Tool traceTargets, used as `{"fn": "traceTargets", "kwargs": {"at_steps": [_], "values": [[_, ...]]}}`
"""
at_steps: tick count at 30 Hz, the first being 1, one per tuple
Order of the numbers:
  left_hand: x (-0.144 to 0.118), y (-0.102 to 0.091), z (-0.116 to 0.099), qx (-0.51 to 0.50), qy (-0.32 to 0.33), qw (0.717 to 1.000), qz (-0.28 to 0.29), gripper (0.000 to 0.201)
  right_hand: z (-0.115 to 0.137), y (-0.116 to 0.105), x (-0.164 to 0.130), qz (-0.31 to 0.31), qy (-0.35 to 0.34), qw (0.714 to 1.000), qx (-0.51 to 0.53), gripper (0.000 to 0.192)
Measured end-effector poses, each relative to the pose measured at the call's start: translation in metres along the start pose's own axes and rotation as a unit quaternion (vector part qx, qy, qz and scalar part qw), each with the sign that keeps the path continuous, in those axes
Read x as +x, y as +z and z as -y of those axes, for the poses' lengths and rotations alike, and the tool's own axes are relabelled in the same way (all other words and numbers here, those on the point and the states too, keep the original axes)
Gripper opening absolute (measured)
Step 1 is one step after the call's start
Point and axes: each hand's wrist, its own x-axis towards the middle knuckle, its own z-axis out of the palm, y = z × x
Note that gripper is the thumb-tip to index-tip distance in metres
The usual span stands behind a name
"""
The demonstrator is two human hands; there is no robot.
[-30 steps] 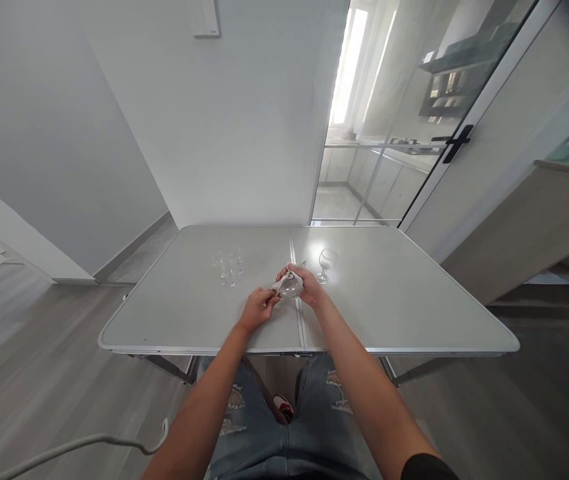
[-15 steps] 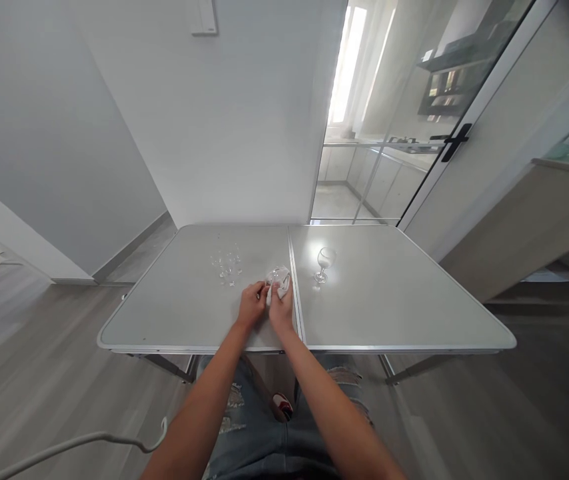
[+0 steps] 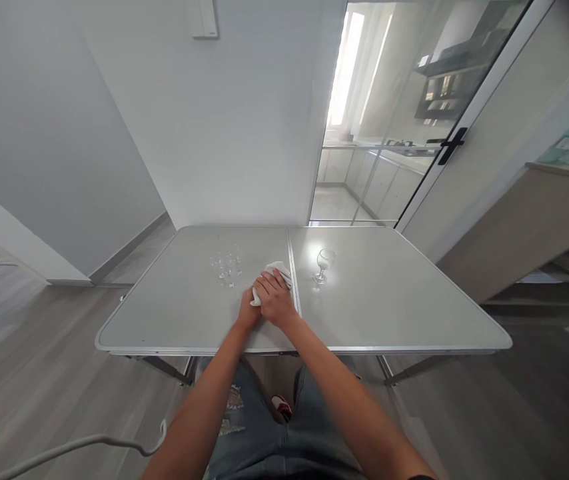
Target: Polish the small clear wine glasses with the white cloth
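Observation:
My right hand (image 3: 275,300) is closed over a crumpled white cloth (image 3: 278,268), its fingers draped across the top. Beneath and to its left, my left hand (image 3: 249,310) is closed, with part of the cloth hanging beside it. The clear glass that showed in the cloth earlier is now covered by the cloth and my right hand. Right of the table's seam stands an upright stemmed glass (image 3: 321,268). Several small clear glass pieces (image 3: 227,267) stand close together to the left of my hands; their exact shape is hard to make out.
The grey folding table (image 3: 389,307) has a metal rim and a raised seam down its middle. A wall stands behind it. At the back right is a glass door with a black handle (image 3: 452,145). A pale cable (image 3: 99,439) curves in at lower left.
My right hand has turned over and moved slightly left, now palm down on the cloth. The cloth has spread over the glass, which no longer shows. The standing glasses have stayed put.

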Motion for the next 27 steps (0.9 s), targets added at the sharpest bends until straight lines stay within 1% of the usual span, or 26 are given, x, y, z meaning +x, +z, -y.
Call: {"fn": "traceTargets", "kwargs": {"at_steps": [2,5,8,10,12,14,16,17,18,20,22,23,25,27], "values": [[0.0,0.001,0.002,0.025,0.017,0.999,0.012,0.01,-0.003,-0.01,0.01,0.041,-0.002,0.999,-0.024,0.03],[0.001,0.0,0.004,0.094,0.034,0.995,0.024,0.005,-0.007,-0.026,0.026,0.112,0.005,0.992,-0.055,0.022],[0.002,0.001,0.002,0.177,0.055,0.982,0.037,0.013,-0.014,-0.04,0.04,0.198,0.017,0.978,-0.06,0.018],[0.002,0.002,-0.002,0.209,0.076,0.973,0.054,0.019,-0.022,-0.048,0.047,0.255,0.048,0.965,-0.042,0.016],[0.002,0.002,-0.008,0.226,0.095,0.966,0.078,0.023,-0.032,-0.055,0.052,0.28,0.1,0.955,0.002,0.024],[0.001,0.002,-0.014,0.235,0.101,0.962,0.096,0.024,-0.043,-0.057,0.054,0.264,0.156,0.948,0.087,0.036],[0.0,0.001,-0.017,0.241,0.098,0.96,0.104,0.026,-0.052,-0.054,0.053,0.215,0.213,0.93,0.21,0.044],[0.0,0.001,-0.018,0.242,0.098,0.959,0.105,0.027,-0.056,-0.051,0.052,0.181,0.245,0.912,0.275,0.047],[0.0,0.0,-0.018,0.244,0.099,0.959,0.106,0.028,-0.059,-0.047,0.05,0.147,0.28,0.888,0.334,0.049],[-0.001,0.0,-0.018,0.246,0.101,0.958,0.106,0.028,-0.065,-0.038,0.046,0.085,0.348,0.832,0.424,0.053],[-0.001,-0.001,-0.019,0.243,0.103,0.958,0.109,0.026,-0.07,-0.029,0.041,0.038,0.399,0.783,0.475,0.054],[0.0,-0.001,-0.02,0.24,0.103,0.959,0.11,0.025,-0.072,-0.026,0.039,0.017,0.418,0.766,0.488,0.054],[0.0,-0.001,-0.022,0.234,0.104,0.96,0.113,0.023,-0.078,-0.021,0.036,-0.02,0.442,0.747,0.497,0.053],[0.0,-0.001,-0.024,0.228,0.103,0.962,0.114,0.022,-0.084,-0.019,0.032,-0.026,0.45,0.741,0.498,0.051]]}}
